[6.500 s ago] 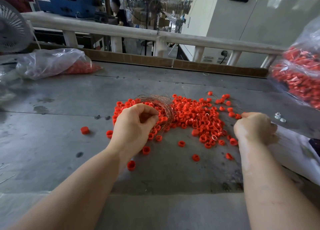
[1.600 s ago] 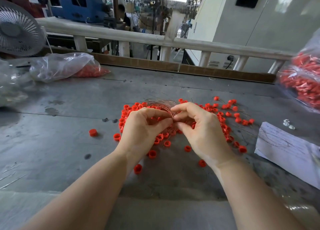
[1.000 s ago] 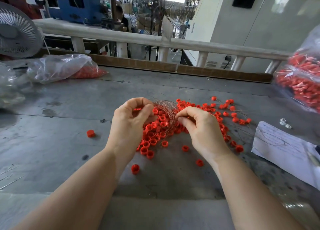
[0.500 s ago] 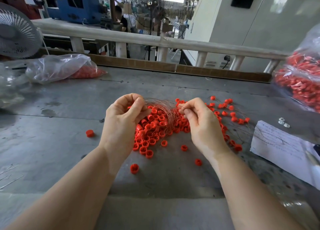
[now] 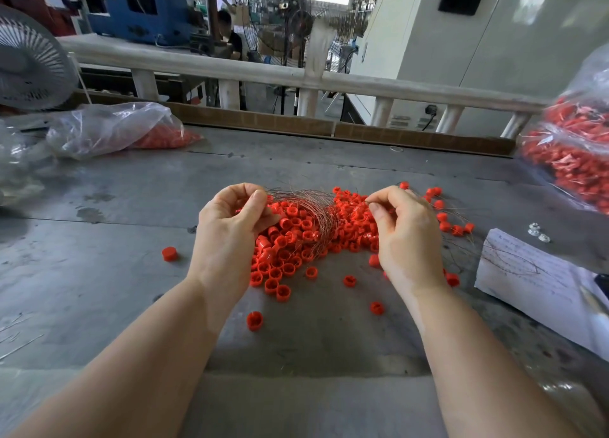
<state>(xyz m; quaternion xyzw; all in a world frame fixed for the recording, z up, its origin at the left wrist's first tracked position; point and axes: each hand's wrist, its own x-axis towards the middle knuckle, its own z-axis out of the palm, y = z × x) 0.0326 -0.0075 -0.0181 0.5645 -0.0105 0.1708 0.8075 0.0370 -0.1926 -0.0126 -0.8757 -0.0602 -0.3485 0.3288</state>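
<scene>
- Left hand (image 5: 230,236): above the left edge of the pile, palm toward the camera. Fingers (image 5: 255,207) are curled, thumb and forefinger clamped on one end of the wire bundle (image 5: 311,207).
- Wire bundle: thin coppery strands that fan out from the left-hand pinch, arc over the pile and drop into the caps at mid-pile.
- Right hand (image 5: 408,240): above the right side of the pile, level with the left hand and well apart from it. Thumb and forefinger tips are together, apparently pinching a fine strand; too thin to confirm. The other fingers are loosely curled.
- Red plastic caps (image 5: 296,240): loose heap on the grey counter (image 5: 99,289), between and under both hands. Most are short open rings.
- Strays: one cap (image 5: 169,254) left of the heap, one (image 5: 254,320) near the left wrist, one (image 5: 377,308) below the right hand.
- Right of the heap: a few caps with wires attached (image 5: 456,229), spread toward the paper sheet (image 5: 527,283).
- Small white parts (image 5: 537,233) just beyond the sheet's far edge.
- Clear bag (image 5: 112,129) with red caps at far left on the counter; a fuller bag (image 5: 580,161) at the right edge.
- White fan (image 5: 29,65) far left, white railing (image 5: 230,67) behind the counter.
</scene>
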